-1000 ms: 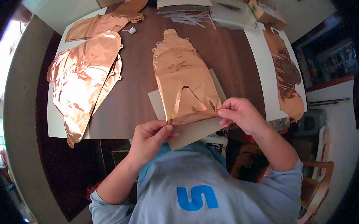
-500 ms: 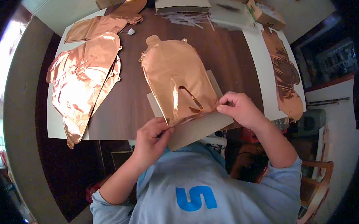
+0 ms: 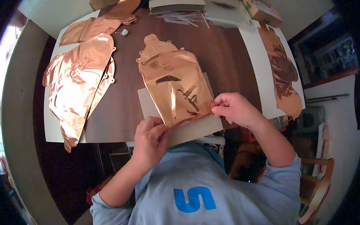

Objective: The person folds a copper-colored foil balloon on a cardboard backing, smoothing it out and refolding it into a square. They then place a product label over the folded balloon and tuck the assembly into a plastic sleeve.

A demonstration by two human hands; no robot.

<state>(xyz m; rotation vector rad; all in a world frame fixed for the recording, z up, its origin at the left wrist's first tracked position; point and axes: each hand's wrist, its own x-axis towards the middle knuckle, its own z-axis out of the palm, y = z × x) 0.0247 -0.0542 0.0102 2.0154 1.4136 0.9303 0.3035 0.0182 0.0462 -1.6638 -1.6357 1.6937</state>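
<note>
So the main piece here is a flat, copper-coloured foil shape, lying on the table right in front of the person, its near end over a pale, stiff-looking sheet. Super shiny stuff, almost mirror-like across the middle, with dark crinkly reflections and a long crease down the lower half. Sides are pretty straight, the far end narrows to a rounded tab, and little looped tabs stick out along the edges up there.

Both hands have a corner of the near edge. Left hand has thumb and fingers closed in a pinch on the left corner, right hand is pinched just as tight on the right corner.

Table's dark wood grain with a white band on the right, where a long wrinkled foil strip sits. Over on the left there's a bright, rumpled foil pile. Skinny white strips are scattered near the far edge.
</note>
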